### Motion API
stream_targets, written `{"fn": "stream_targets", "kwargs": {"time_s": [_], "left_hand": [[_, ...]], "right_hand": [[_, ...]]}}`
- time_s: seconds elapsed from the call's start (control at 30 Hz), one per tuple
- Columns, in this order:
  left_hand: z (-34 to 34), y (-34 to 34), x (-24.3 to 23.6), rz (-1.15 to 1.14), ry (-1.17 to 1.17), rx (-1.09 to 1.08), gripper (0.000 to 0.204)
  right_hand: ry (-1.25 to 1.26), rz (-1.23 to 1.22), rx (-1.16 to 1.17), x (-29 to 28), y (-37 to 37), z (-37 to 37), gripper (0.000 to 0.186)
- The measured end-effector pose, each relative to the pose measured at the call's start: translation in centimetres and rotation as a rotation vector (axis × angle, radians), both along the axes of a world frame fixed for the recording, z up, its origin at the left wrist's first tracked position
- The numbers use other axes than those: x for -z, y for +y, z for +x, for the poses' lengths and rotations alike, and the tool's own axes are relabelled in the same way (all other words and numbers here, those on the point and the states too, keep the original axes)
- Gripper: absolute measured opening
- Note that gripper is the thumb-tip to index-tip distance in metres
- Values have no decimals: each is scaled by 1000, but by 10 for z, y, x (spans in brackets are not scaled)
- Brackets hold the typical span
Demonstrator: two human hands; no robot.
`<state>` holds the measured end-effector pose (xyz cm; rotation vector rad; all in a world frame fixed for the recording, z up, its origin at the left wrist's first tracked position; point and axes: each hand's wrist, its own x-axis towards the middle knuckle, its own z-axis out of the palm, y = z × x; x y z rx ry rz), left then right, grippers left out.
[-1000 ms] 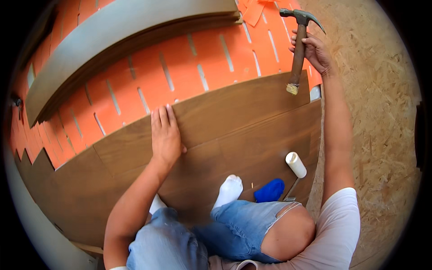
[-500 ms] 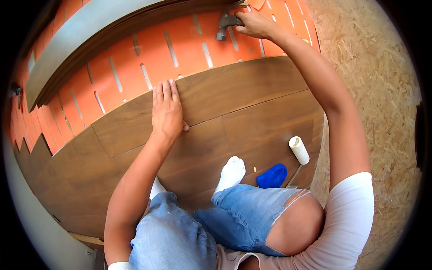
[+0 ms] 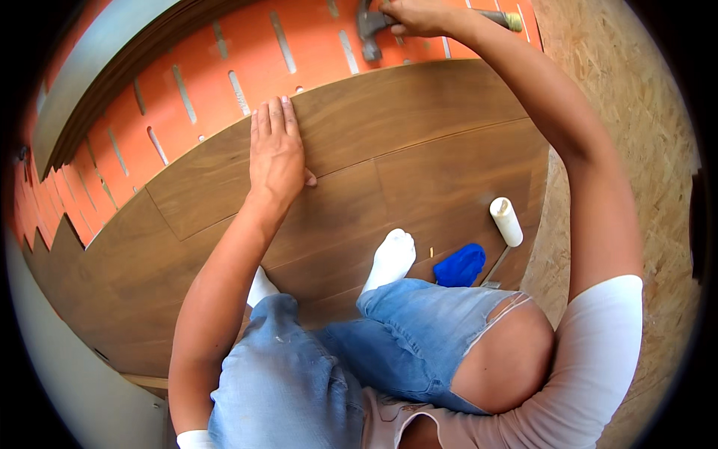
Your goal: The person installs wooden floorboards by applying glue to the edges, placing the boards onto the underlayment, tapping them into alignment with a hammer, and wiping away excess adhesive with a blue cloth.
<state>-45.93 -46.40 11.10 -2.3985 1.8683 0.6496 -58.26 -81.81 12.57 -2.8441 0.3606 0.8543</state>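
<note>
My left hand lies palm down, fingers extended to the far edge of a brown wood-look plank, thumb out to the side. Beyond that edge, my right hand grips a claw hammer, held sideways over the orange slotted underlay with its head to the left and the handle end to the right. The hammer's head is just short of the plank's edge; whether it touches anything I cannot tell.
Stacked boards lie across the upper left. A white roller and a blue cloth rest on the planks near my socked foot. Chipboard floor borders the right side, and a pale surface the lower left.
My right hand has swung up and left, turning the hammer from upright to sideways over the underlay. The view has shifted, so the planks sit higher; my left hand stays on the edge.
</note>
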Motion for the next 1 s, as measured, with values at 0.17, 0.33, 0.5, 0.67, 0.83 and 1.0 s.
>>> {"fn": "stream_targets", "kwargs": {"time_s": [0.17,0.33,0.5,0.67,0.83,1.0], "left_hand": [[2,1,0,3,-12,10,145],[4,2,-2,7,-5,28,144],[2,-2,-9,74,-45,52,141],[7,0,-6,21,-18,35,137],[7,-2,-7,4,26,45,134],[9,25,21,-108,-54,23,134]], "right_hand": [[-8,7,12,5,5,-6,31],[49,4,-20,3,8,-12,29],[-13,-37,33,9,5,-9,26],[63,-42,-48,-5,9,9,27],[84,-29,-92,-10,14,8,28],[126,-38,-4,-4,38,25,30]]}}
